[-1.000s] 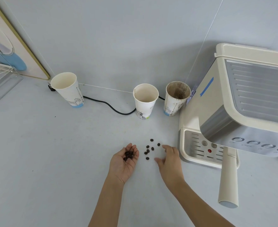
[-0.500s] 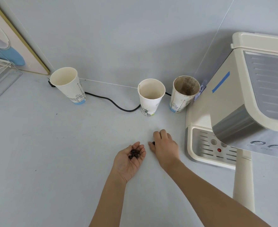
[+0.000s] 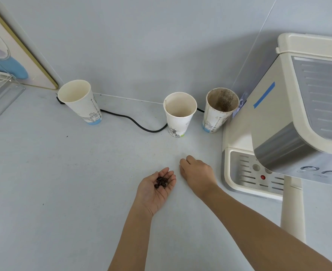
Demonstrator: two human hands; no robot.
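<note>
Near the worktop's [image 3: 63, 192] front middle, the left hand [image 3: 154, 192] lies palm up, fingers relaxed, cupping the coffee beans [image 3: 161, 182]. Just beside it, the right hand [image 3: 197, 173] curls knuckles-up on the surface; I cannot tell whether it grips any beans. Gathering looks underway. Next, probably a steady tip into the middle paper cup [image 3: 177, 122] of 3 at the back edge.

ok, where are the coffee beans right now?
Head view, low centre: the coffee beans sit in the upturned palm of the left hand, just left of the right hand and nearer the camera than the middle paper cup.
</note>
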